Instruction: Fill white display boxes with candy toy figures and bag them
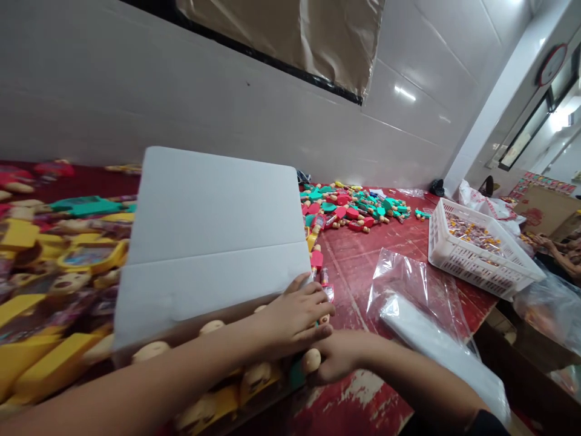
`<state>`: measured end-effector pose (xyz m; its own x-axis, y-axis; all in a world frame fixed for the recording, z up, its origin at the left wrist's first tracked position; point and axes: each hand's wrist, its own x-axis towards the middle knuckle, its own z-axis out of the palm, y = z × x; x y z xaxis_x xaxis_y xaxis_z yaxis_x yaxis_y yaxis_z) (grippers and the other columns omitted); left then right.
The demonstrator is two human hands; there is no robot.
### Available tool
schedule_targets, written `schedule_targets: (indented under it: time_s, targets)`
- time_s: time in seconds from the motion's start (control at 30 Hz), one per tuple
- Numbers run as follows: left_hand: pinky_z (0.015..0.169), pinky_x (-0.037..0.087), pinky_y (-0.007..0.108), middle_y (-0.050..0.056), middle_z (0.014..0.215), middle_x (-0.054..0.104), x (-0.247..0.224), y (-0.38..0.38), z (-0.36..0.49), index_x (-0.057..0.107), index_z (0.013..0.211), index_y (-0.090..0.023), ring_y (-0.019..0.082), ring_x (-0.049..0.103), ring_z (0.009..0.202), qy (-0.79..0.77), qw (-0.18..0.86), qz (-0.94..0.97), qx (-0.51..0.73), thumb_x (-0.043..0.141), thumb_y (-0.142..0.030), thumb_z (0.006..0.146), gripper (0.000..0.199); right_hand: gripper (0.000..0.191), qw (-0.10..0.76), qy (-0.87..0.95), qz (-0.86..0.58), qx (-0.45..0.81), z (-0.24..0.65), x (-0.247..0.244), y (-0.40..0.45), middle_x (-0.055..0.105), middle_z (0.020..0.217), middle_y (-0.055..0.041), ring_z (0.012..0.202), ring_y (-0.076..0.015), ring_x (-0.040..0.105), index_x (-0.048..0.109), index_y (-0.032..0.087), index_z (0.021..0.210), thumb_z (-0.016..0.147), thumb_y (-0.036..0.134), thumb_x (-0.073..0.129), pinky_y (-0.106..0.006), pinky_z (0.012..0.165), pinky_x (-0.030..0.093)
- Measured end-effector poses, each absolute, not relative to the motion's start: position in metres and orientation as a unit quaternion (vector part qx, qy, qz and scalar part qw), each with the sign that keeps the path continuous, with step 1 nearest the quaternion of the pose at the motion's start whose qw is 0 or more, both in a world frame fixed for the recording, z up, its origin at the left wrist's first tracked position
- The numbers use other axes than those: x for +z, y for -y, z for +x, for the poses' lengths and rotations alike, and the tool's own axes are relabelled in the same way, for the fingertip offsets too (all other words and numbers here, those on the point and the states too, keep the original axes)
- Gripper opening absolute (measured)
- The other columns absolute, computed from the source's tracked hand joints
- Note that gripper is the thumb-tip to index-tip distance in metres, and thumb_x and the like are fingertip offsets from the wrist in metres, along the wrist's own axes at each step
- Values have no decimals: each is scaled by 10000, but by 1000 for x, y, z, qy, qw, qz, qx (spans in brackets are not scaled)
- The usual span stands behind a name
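Note:
A white cardboard display box [222, 218] stands on the red table with its lid raised. Yellow toys with round beige handle ends [258, 376] lie in its tray. My left hand [297, 315] reaches over the box's right end, fingers stretched out and slightly apart above the beige ends; its palm side is hidden. Just below it, touching or nearly so, my right hand [338, 354] is closed around a green toy [297, 374] at the box's right corner. The toy's round beige end shows by the fingers, and the rest is mostly covered.
Yellow toys [59, 357] are heaped left of the box. Green and red toys [358, 206] lie piled by the wall. On the right are a clear plastic bag [436, 321] and a white basket [481, 254] of small wrapped pieces. Another person's hands [551, 248] show at far right.

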<state>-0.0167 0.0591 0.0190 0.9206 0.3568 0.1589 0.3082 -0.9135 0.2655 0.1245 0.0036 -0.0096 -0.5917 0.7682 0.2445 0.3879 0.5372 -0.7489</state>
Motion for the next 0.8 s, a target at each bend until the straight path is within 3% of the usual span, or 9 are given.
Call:
schedule_targets:
  time_s: [0.13, 0.23, 0.3, 0.37, 0.43, 0.53, 0.63, 0.73, 0.8]
  targets:
    - [1062, 141, 593, 73, 987, 630, 31, -53, -15, 623, 990, -201, 295, 491, 1051, -197, 114, 972, 66, 466, -642, 840, 491, 497, 362, 834, -371, 187, 130, -48, 36, 650, 1025, -72, 999, -248, 603, 568, 191, 1107, 615, 141, 521, -378, 881, 507]
    - [1092, 132, 590, 72, 1033, 637, 37, -48, -12, 636, 1009, -208, 314, 485, 1118, -222, 102, 968, 48, 669, -633, 701, 526, 770, 423, 795, -424, 95, 126, -78, 47, 499, 1283, -160, 1277, -363, 404, 393, 176, 1330, 597, 212, 625, -544, 1054, 358]
    - [1110, 125, 583, 90, 1095, 631, 40, -45, -10, 633, 1049, -197, 314, 476, 1167, -245, 89, 965, 34, 685, -591, 714, 520, 955, 449, 766, -440, 133, 122, -88, 41, 356, 1406, -192, 1374, -391, 258, 243, 170, 1419, 596, 300, 710, -579, 1109, 259]
    - [1114, 133, 584, 126, 1193, 600, 41, -43, -7, 619, 1108, -184, 317, 456, 1223, -267, 71, 961, 19, 643, -538, 784, 480, 1026, 480, 724, -437, 235, 119, -87, 27, 312, 1428, -196, 1385, -370, 249, 217, 171, 1426, 589, 404, 763, -547, 1120, 259]
    - [1109, 137, 601, 162, 1295, 542, 40, -42, -3, 610, 1144, -182, 321, 429, 1274, -283, 48, 958, 8, 561, -486, 865, 416, 1024, 490, 683, -408, 356, 120, -81, 10, 397, 1362, -165, 1320, -325, 370, 304, 180, 1385, 545, 497, 797, -489, 1095, 326]
    - [1114, 116, 616, 184, 1402, 455, 40, -40, 2, 601, 1178, -182, 317, 368, 1344, -303, 23, 953, 0, 440, -419, 944, 370, 1025, 430, 671, -370, 478, 128, -73, -11, 484, 1284, -112, 1228, -278, 474, 425, 202, 1313, 446, 564, 834, -453, 1070, 354]
    - [1117, 147, 614, 213, 1442, 398, 51, -29, -12, 535, 1274, -168, 343, 293, 1388, -295, 18, 955, 11, 470, -493, 914, 489, 1117, 379, 681, -350, 521, 142, -74, -23, 467, 1337, -121, 1278, -291, 438, 441, 207, 1323, 361, 600, 850, -473, 1107, 281]
    - [1139, 152, 587, 119, 1493, 353, 64, -7, -60, 416, 1365, -296, 335, 285, 1391, -236, 10, 960, 151, 456, -691, 823, 672, 1248, 389, 677, -325, 533, 151, -77, -27, 429, 1406, -151, 1328, -303, 398, 342, 217, 1411, 349, 645, 838, -479, 1098, 292]
    - [1154, 204, 512, 36, 1547, 231, 60, 8, -102, 282, 1411, -371, 303, 271, 1396, -277, 9, 904, 326, 271, -736, 850, 669, 1290, 398, 682, -320, 523, 152, -79, -29, 420, 1426, -150, 1350, -300, 375, 318, 223, 1433, 334, 654, 838, -465, 1089, 311]
